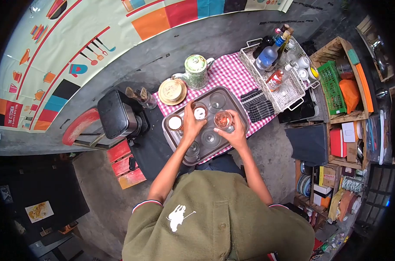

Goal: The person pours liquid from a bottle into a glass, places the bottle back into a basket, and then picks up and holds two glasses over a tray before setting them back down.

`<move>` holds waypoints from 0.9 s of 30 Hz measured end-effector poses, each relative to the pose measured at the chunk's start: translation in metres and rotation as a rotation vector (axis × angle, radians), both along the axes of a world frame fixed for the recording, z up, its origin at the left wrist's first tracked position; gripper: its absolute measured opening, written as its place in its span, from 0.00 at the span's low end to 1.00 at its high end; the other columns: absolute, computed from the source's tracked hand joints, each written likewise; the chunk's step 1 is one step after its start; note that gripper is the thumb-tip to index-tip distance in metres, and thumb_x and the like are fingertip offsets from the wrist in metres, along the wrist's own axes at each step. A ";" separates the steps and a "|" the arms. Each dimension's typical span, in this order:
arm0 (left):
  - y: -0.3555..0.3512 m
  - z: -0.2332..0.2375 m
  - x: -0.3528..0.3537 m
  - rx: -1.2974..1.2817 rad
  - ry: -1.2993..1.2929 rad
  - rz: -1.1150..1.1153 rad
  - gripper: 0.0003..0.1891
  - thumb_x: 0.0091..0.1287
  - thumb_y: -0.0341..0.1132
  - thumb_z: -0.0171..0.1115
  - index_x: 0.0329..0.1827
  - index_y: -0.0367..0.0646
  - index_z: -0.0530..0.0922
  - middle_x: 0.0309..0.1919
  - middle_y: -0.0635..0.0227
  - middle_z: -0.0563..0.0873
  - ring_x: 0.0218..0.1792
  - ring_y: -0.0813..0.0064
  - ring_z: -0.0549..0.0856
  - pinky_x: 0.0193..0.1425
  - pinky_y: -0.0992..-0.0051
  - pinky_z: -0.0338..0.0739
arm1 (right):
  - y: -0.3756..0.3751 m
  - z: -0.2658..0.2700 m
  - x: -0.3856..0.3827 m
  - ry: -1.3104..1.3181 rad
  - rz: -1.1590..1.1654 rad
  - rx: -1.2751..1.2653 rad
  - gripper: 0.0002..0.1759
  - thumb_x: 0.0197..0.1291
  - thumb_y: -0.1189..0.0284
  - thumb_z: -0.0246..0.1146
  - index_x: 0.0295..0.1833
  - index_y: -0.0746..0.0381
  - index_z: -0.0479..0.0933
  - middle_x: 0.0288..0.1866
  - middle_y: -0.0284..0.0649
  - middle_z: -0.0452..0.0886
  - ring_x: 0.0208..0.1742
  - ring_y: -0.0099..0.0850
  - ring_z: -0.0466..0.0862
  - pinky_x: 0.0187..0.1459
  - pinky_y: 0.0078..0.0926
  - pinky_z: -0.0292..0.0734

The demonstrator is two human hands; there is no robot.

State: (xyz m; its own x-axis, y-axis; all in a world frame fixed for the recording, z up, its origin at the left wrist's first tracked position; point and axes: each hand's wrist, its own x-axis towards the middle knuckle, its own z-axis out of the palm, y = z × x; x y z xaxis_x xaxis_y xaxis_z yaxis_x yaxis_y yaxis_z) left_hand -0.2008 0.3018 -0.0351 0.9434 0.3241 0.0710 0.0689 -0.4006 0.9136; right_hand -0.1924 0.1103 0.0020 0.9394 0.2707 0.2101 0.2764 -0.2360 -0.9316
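Note:
A brown serving tray (244, 98) lies in front of me with several glasses on it. My left hand (192, 124) is wrapped round a small glass with a white top or filling (200, 113). My right hand (235, 132) grips a clear glass with reddish contents (222, 119), near the tray's right side. Left of my left hand stands another glass with a white top or filling (175, 122). Clear glasses sit at the back (217, 100) and front middle (211, 137) of the tray, and another clear glass (192, 150) is at its front left, partly behind my forearm.
Behind the tray are a lidded green-and-white pitcher (196, 71) and a stack of round wooden pieces (172, 90) on a checked cloth (225, 71). A wicker basket (289, 98) of bottles and cups stands right, beside a dark folded cloth (257, 105). A black appliance (115, 111) and utensil jar (148, 100) are left.

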 end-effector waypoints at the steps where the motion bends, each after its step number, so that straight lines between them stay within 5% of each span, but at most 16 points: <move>1: 0.001 0.006 -0.001 -0.027 0.003 0.005 0.46 0.43 0.22 0.75 0.70 0.38 0.62 0.58 0.49 0.79 0.62 0.51 0.79 0.68 0.61 0.74 | 0.001 0.003 0.000 0.001 0.003 0.012 0.40 0.45 0.69 0.82 0.64 0.63 0.71 0.56 0.45 0.80 0.55 0.36 0.84 0.51 0.33 0.83; 10: 0.015 0.018 -0.007 -0.051 -0.065 0.010 0.46 0.40 0.29 0.78 0.68 0.38 0.65 0.56 0.50 0.81 0.60 0.53 0.81 0.67 0.60 0.74 | 0.013 0.030 -0.001 -0.009 0.026 0.042 0.40 0.47 0.71 0.81 0.65 0.64 0.69 0.56 0.45 0.80 0.56 0.33 0.84 0.53 0.32 0.83; 17: 0.014 0.038 -0.020 -0.266 -0.159 0.027 0.45 0.43 0.29 0.78 0.69 0.40 0.67 0.58 0.55 0.79 0.61 0.61 0.80 0.68 0.64 0.73 | 0.018 0.052 -0.006 0.070 0.097 0.109 0.44 0.47 0.77 0.80 0.69 0.66 0.65 0.62 0.41 0.73 0.64 0.31 0.78 0.64 0.30 0.77; 27: 0.014 0.051 -0.046 -0.399 -0.211 -0.032 0.47 0.45 0.26 0.78 0.71 0.39 0.62 0.60 0.59 0.77 0.63 0.67 0.78 0.70 0.67 0.72 | 0.032 0.077 -0.020 0.013 0.118 0.248 0.42 0.46 0.74 0.81 0.66 0.67 0.68 0.57 0.44 0.79 0.58 0.32 0.83 0.59 0.32 0.81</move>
